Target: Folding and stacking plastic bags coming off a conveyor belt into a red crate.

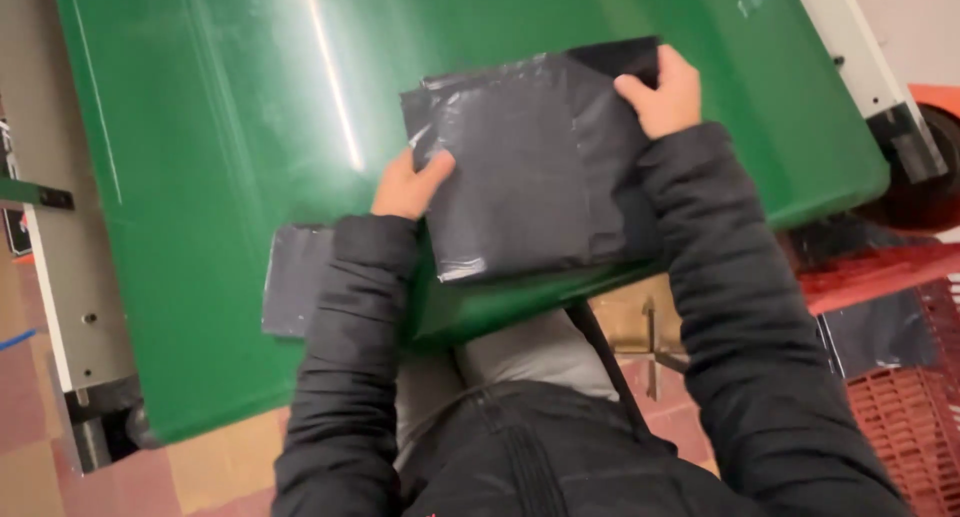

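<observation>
Black plastic bag [530,177] lay folded under my fingers; left hand [405,187] pinched its near edge, right hand [662,97] gripped the far corner. Keeping edges aligned seemed wise.

Both arms in black padded sleeves, reaching forward from the bottom edge of the view, elbows bent and close to the body. Left hand [408,185] lower and nearer, wrist straight, thumb stretched out to the right and pressing flat, the other fingers hidden. Right hand [662,95] further forward and higher, fingers curled downward in a pinching grip, knuckles facing the camera.
</observation>
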